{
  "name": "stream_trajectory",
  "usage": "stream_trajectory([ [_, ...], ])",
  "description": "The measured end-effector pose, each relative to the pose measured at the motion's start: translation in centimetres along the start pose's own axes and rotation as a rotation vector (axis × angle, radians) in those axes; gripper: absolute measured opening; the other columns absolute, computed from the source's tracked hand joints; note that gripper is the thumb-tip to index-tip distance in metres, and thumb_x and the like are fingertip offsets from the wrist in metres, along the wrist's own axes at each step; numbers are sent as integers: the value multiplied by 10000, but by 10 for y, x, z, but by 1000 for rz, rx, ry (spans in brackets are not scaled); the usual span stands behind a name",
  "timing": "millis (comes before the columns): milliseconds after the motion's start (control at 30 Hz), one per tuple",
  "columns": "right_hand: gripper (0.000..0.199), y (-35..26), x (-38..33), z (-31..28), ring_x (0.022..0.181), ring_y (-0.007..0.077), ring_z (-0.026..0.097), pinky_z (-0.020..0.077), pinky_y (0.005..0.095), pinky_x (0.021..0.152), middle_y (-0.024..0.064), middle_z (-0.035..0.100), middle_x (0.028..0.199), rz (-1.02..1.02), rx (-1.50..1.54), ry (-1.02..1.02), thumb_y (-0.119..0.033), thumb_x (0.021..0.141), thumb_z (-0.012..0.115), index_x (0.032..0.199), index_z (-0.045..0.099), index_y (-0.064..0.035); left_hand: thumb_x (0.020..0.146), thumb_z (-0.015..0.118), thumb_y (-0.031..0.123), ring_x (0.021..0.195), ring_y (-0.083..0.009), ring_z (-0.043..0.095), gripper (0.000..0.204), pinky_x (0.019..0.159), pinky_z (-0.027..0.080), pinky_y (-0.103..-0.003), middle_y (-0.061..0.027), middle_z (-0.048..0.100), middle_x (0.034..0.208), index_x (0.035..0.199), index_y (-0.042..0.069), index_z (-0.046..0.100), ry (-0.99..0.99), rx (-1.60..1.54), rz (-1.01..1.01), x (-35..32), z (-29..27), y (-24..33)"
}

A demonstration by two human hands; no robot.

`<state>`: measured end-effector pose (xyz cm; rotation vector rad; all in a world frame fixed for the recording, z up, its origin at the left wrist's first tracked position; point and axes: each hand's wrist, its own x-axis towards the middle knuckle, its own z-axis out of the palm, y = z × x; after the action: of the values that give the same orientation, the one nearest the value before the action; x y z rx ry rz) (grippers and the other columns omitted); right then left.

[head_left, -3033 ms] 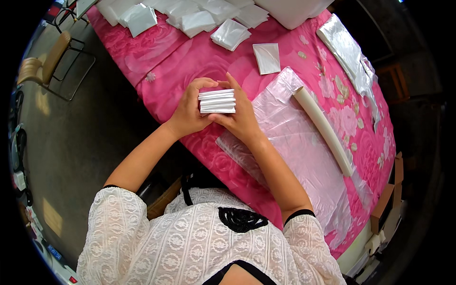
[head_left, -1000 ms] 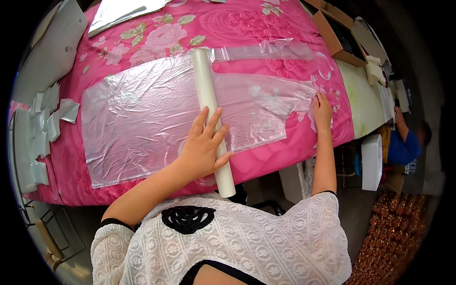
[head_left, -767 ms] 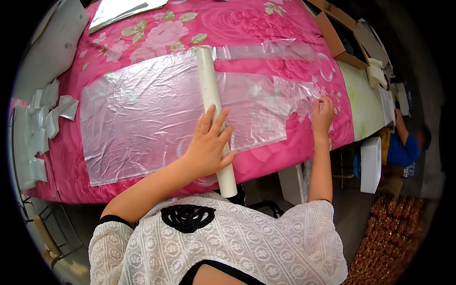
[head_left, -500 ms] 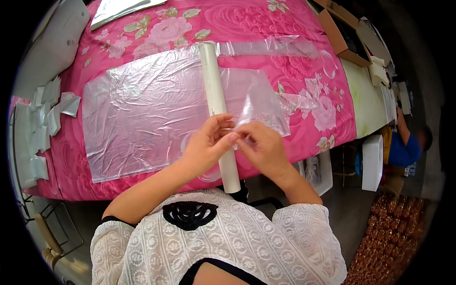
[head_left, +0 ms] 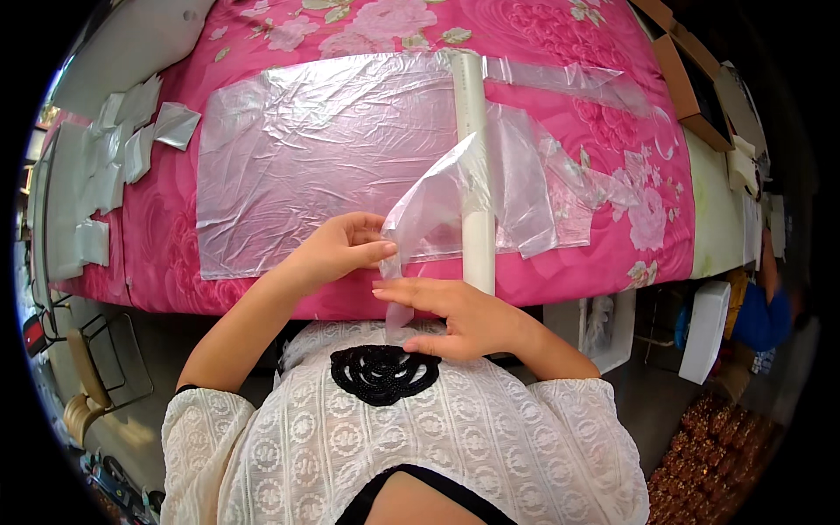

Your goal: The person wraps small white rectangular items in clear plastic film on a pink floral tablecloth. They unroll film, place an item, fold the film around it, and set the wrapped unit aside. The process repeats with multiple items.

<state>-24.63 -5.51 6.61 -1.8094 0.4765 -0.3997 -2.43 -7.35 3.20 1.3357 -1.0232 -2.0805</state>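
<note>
A sheet of clear plastic film lies wrinkled on the pink floral cloth. Across its right part rests a long white tube, its near end at the table edge. One corner of a second film piece is lifted and drawn leftward over the tube. My left hand pinches that film's edge between thumb and fingers. Just below, my right hand has its fingers stretched out and the thumb apart. The film's narrow end touches it, hanging down in front of my white top.
Small folded clear packets lie at the left, beside a white panel. A thin film strip stretches right from the tube's far end. Cardboard boxes stand at the far right. A person in blue is beyond a white foam box.
Both hands moved left off the tube and toward me, pulling the film corner up and across it. The right hand's fingers straightened. The whole view shifted, so the table appears further right.
</note>
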Motion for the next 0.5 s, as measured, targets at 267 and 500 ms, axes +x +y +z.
stream_trajectory([
  [267, 253, -6, 5, 1, 722, 183, 587, 478, 292, 671, 94, 600, 869, 146, -100, 413, -82, 779, 660, 1014, 598, -11, 802, 673, 91, 746, -96, 612, 272, 669, 495, -226, -54, 658, 874, 1028, -38, 596, 171, -5, 154, -1, 13, -14],
  [500, 272, -4, 11, 3, 666, 166, 574, 463, 265, 601, 99, 606, 844, 170, -210, 565, -121, 747, 711, 966, 608, 2, 697, 766, 113, 696, -60, 560, 257, 621, 457, -210, -24, 628, 796, 863, 11, 598, 122, 57, 258, 2, 23, -8],
])
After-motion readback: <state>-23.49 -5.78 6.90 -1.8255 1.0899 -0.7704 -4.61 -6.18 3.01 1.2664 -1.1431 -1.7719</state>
